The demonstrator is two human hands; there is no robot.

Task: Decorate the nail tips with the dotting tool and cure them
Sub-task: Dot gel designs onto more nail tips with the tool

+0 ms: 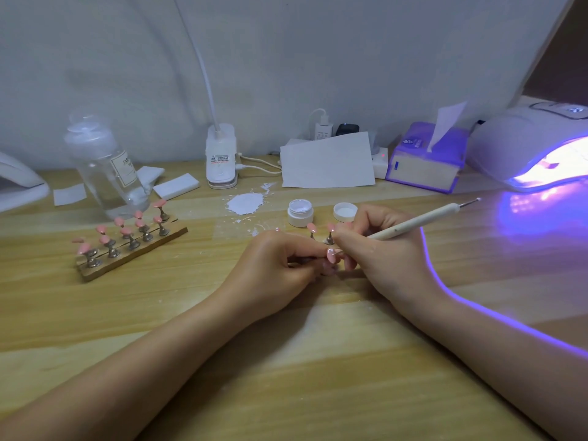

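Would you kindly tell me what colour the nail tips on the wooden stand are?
Pink, seen in the head view: the nail tips on the wooden stand.

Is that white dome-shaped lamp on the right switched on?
On. The curing lamp glows violet inside its opening and throws purple light onto the wooden table in front of it.

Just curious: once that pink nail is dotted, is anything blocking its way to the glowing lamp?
Nothing visible does. Bare table lies between the nail tip and the lamp; jar and lid sit behind.

bottle [106, 167]: clear, upright, far left
tissue box [424, 160]: purple, beside the wall
paper sheet [327, 162]: white, propped against chargers
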